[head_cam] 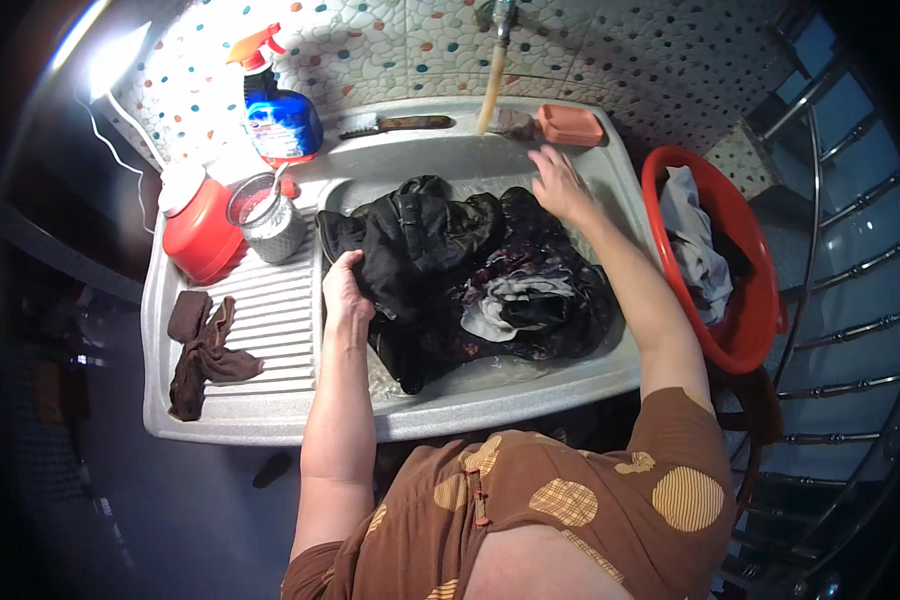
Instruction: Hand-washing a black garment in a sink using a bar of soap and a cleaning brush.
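Note:
A wet dark garment lies bunched in the left half of the sink basin. My left hand grips its left edge, the thumb on top. Beside it spreads a dark patterned cloth, with a grey and black cloth crumpled on it. My right hand is above the basin's back right part, fingers apart, holding nothing. Behind that hand, a salmon soap dish sits on the back ledge, near a hose hanging from the tap. Some water shows in the basin.
A brush with a wooden handle lies on the ledge. At left stand a blue spray bottle, a red container and a glass of white powder. Brown socks rest on the ribbed drainboard. Right of the sink, a red basin holds cloths.

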The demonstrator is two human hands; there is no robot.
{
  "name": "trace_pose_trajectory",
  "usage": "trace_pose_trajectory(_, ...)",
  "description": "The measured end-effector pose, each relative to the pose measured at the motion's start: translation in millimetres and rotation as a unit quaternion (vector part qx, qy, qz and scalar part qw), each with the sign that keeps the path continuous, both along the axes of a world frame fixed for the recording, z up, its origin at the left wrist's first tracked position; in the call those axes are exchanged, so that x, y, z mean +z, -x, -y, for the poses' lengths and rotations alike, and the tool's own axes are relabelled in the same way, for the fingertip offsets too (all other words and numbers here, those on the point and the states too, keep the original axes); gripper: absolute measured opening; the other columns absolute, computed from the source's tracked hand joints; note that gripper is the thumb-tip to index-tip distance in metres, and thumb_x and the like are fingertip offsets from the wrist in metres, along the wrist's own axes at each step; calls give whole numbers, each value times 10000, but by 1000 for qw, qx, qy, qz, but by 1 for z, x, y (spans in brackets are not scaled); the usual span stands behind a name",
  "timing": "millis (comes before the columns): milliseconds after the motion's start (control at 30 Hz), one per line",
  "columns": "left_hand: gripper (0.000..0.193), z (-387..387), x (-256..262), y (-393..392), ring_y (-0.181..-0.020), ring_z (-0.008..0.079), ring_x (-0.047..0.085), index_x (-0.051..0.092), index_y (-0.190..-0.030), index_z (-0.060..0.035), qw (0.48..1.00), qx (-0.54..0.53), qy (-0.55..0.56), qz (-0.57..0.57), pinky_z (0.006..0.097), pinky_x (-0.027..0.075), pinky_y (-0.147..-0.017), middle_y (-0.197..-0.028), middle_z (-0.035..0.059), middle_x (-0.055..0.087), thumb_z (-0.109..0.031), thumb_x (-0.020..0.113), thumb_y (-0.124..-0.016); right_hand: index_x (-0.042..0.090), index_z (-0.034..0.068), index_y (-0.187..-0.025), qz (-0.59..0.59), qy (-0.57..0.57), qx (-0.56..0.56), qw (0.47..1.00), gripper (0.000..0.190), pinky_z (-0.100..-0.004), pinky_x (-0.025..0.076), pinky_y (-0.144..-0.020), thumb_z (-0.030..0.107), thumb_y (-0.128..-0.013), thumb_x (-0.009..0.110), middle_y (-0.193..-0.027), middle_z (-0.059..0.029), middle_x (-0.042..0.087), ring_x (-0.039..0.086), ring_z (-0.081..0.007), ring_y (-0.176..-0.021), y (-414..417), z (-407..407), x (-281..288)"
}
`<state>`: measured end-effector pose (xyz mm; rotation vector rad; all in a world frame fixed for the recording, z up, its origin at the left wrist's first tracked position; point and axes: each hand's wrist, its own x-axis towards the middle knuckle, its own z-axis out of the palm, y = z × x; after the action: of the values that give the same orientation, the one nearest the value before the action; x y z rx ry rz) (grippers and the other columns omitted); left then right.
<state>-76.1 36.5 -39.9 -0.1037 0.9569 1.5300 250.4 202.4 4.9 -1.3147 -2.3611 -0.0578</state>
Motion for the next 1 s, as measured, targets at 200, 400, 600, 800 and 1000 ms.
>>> trace_pose_trajectory(200,135,6,9,1,-769,278,620,587,-814,7,1000,2,25,-18,402,505,-784,-843,142,638,-93,571,-725,337,78,-1321,135,21,-68,988,634,-480,318,-1010,218,-765,609,-1319,-173,371,328,-341,-1254,59,-73,23)
trace_pose_trajectory(400,127,9,12,-2,-753,265,620,589,-791,15,998,16,44,-52,386,512,-752,-820,140,631,-87,578,-715,359,112,-1291,222,47,-111,968,629,-485,353,-958,317,-771,648,-1247,-178,445,441,-356,-1151,74,-85,28)
trace_pose_trajectory(600,157,6,15,-5,-758,272,618,583,-825,29,997,4,47,-63,398,510,-754,-837,144,627,-79,578,-711,410,-2,-1164,190,22,-187,964,518,-459,396,-900,320,-801,594,-1111,-247,526,513,-357,-1063,71,-70,15)
trace_pose_trajectory(800,207,3,5,11,-860,317,621,566,-928,37,999,-36,-5,21,458,489,-837,-934,184,628,-108,533,-784,442,-105,-1138,-108,277,-150,943,614,-444,403,-919,385,-784,551,-1129,-340,503,499,-413,-1084,55,27,15)
trace_pose_trajectory(1000,303,-2,2,18,-1015,358,569,509,-1062,74,990,-44,-82,104,501,426,-939,-1094,230,573,-131,478,-842,549,-142,-1015,-145,378,-91,910,588,-409,441,-832,395,-777,528,-999,-311,588,577,-368,-1005,8,113,-35)
